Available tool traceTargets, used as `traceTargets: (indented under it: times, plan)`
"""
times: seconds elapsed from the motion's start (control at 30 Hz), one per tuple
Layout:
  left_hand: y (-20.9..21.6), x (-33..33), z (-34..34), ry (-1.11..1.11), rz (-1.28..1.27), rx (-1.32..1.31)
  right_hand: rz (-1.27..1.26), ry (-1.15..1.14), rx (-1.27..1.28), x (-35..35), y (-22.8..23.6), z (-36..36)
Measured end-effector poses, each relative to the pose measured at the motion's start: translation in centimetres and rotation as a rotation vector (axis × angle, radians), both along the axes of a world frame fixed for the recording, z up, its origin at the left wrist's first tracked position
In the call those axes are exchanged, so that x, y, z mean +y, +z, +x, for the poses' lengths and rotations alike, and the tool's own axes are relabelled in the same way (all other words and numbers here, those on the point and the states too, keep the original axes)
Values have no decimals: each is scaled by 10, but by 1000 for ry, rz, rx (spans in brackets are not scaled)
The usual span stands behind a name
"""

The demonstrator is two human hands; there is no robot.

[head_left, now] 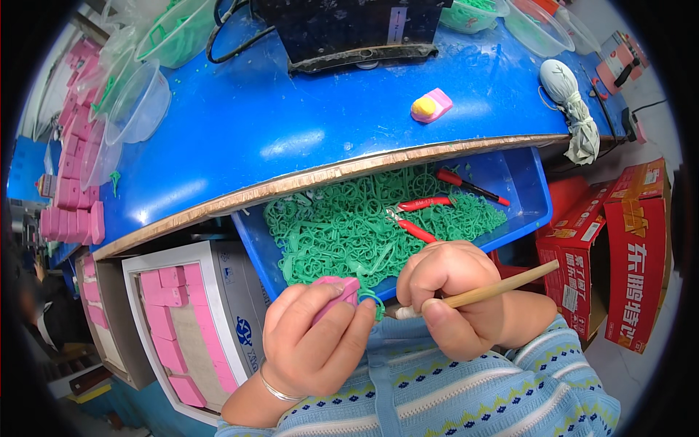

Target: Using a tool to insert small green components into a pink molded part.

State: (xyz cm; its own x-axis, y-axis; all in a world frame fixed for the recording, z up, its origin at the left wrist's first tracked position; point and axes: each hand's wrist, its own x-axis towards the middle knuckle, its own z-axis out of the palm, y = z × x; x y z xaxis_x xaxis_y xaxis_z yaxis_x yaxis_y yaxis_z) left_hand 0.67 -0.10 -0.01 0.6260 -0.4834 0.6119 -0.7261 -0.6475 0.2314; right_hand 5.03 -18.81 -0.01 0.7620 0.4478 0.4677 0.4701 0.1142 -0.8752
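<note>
My left hand (309, 349) is closed round a pink block (336, 294). A small curly green piece (376, 304) sticks out on the right of that block, beside my fingertips. My right hand (455, 298) grips a wooden-handled tool (506, 286) with a white wrapping near its working end. The tool points left toward the green piece; its tip is too small to make out, and I cannot tell whether it touches. Both hands are in front of my body, by the near edge of a blue tray (530, 191) heaped with green wiry pieces (342, 226).
Red-handled pliers (419, 215) and a black-and-red pen (473, 187) lie on the heap. On the blue table (306, 109) are a pink block with a yellow top (431, 106), a black machine (349, 33) and plastic bowls (138, 102). A box of pink blocks (218, 251) stands left, red cartons (637, 255) right.
</note>
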Motion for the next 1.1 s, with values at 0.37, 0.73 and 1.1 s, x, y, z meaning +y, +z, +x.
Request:
traceTargets:
  times: [0.37,0.73,1.1]
  plan:
    - [3,-1,-1,14,12,25,76,57,162,1,2,-3]
    - [1,0,0,10,43,-21,17,-15,86,-1,2,-1]
    - [0,0,-2,19,30,-13,-23,35,63,-2,4,1]
